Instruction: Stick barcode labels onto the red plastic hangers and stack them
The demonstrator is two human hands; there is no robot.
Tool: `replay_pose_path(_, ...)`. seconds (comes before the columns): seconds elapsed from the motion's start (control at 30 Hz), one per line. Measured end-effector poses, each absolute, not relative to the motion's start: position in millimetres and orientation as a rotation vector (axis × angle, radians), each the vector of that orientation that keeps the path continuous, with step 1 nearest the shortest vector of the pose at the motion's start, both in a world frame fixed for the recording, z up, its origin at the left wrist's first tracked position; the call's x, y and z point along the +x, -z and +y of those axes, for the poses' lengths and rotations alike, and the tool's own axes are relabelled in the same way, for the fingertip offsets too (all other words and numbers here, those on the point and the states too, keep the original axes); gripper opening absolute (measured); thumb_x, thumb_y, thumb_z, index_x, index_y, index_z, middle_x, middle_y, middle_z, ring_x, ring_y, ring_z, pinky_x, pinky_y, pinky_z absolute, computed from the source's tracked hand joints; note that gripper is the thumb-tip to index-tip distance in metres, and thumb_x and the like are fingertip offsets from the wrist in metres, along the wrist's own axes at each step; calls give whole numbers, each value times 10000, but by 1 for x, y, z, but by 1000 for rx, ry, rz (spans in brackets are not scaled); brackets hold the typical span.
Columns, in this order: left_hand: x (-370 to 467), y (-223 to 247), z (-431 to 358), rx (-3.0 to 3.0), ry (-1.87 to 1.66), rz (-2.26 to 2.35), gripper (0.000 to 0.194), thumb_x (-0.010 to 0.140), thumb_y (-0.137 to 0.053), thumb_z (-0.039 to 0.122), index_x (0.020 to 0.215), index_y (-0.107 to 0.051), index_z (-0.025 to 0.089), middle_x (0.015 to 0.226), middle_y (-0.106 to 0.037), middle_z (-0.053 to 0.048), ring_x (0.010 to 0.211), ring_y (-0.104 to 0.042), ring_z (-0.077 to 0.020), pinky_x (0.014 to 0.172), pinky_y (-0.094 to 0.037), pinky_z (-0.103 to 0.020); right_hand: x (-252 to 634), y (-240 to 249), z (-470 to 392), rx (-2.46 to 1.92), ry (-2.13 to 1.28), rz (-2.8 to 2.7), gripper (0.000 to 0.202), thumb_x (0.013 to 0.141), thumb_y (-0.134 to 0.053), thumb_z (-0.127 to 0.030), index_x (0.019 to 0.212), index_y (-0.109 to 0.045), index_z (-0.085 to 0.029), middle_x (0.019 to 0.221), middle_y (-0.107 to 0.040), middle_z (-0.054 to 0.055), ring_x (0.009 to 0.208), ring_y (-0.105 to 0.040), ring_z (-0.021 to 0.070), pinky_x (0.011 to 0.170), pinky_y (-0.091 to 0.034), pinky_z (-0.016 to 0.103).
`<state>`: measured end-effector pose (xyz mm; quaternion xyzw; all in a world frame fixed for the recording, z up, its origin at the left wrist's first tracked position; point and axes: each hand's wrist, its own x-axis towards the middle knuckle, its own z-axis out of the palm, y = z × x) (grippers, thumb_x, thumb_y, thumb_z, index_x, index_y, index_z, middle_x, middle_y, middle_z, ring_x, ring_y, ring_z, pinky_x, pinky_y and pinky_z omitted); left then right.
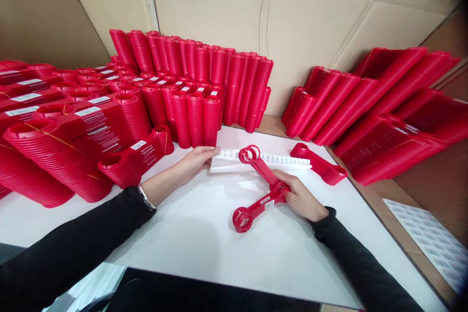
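My left hand [193, 163] pinches the left end of a white sheet of printed labels [228, 163], with the thumb on top. My right hand [303, 197] is closed around the joined ends of two red plastic pieces with ring-shaped ends. One piece [266, 171] points up and left across the label sheet. The other piece [259, 207] points down and left, with a white label on its side. Some right fingers are hidden behind the pieces. Beyond that hand, a short red stack [320, 163] of like pieces lies on the white table [175, 243].
Tall stacks of labelled red pieces [91, 122] fill the table's left side. More stacks [197, 63] line the back. Further red stacks [340, 102] lean at the right by cardboard walls [310, 5]. Another label sheet [427, 239] lies at the right edge.
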<state>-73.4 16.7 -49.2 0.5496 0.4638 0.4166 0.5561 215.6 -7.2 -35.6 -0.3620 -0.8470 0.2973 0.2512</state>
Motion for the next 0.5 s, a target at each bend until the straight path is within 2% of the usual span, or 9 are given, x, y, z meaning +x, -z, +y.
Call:
replay_pose_path(0.2, -78, 58, 21, 1252, -968, 1028, 234, 781, -513, 308, 817, -641, 115, 800, -665, -88, 687, -592, -142, 623, -457, -245, 218, 33, -7, -978, -620, -2252, 728, 580, -342, 47, 1209, -549, -256, 1343, -450, 33, 1223, -433, 233, 1024, -348, 383)
replay_pose_path(0.33, -74, 52, 19, 1215, -971, 1046, 184, 744, -560, 264, 791, -646, 109, 725, -643, -59, 644, -568, -117, 600, -436, -225, 219, 33, -4, -1000, -572, -2235, 718, 591, -344, 54, 1210, -549, -246, 1417, -370, 31, 1303, -334, 230, 1085, -250, 408)
replay_pose_path(0.4, -70, 46, 15, 1191, -972, 1060, 199, 731, -589, 294, 781, -641, 109, 705, -636, -50, 637, -560, -116, 594, -428, -226, 219, 33, -3, -999, -593, -2229, 726, 585, -343, 54, 1217, -545, -241, 1415, -381, 31, 1309, -328, 229, 1092, -236, 407)
replay_pose_path(0.5, -68, 40, 11, 1256, -943, 1067, 318, 748, -581, 419, 801, -626, 108, 748, -644, -66, 680, -575, -144, 623, -441, -258, 218, 34, -2, -971, -685, -2289, 744, 572, -343, 50, 1234, -535, -230, 1327, -484, 42, 1244, -416, 226, 1051, -309, 384)
